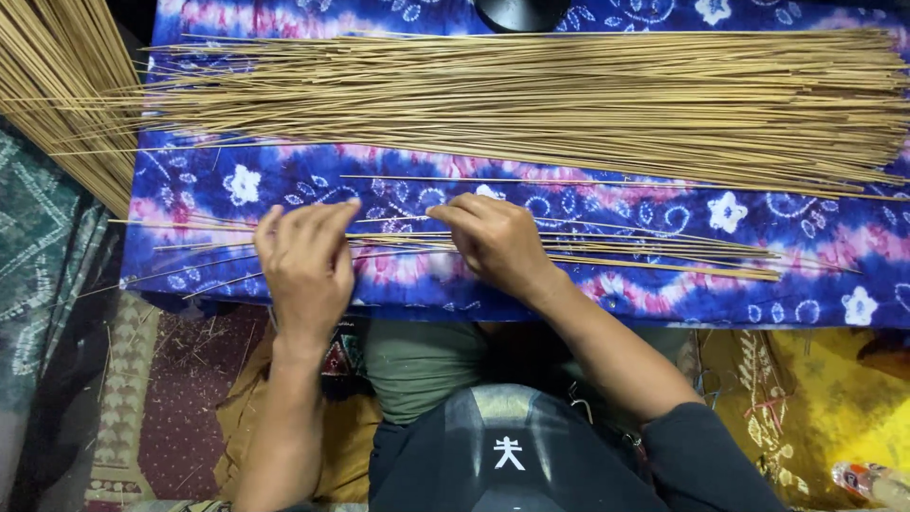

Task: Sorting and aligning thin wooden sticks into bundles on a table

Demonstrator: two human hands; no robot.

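Both hands, left hand (305,265) and right hand (495,242), press fingers flat, unclenched, on thin sticks (607,254) near table (815,294) front edge; sticks likely light, brittle, best pinched mid-length.

Dark round object (519,11), 12 o'clock — cut by the top edge, kind unclear. Big stick pile (531,95) — right ends run off the frame at 3 o'clock. Second bundle (57,85), 10 o'clock — cut by the left and top edges. Thin sticks (588,254) — middles hidden under the left hand (305,267) and right hand (498,242); count too fine to tell. Fingertips' grip — hidden. Packet (872,482), 5 o'clock — blurred, cut off.
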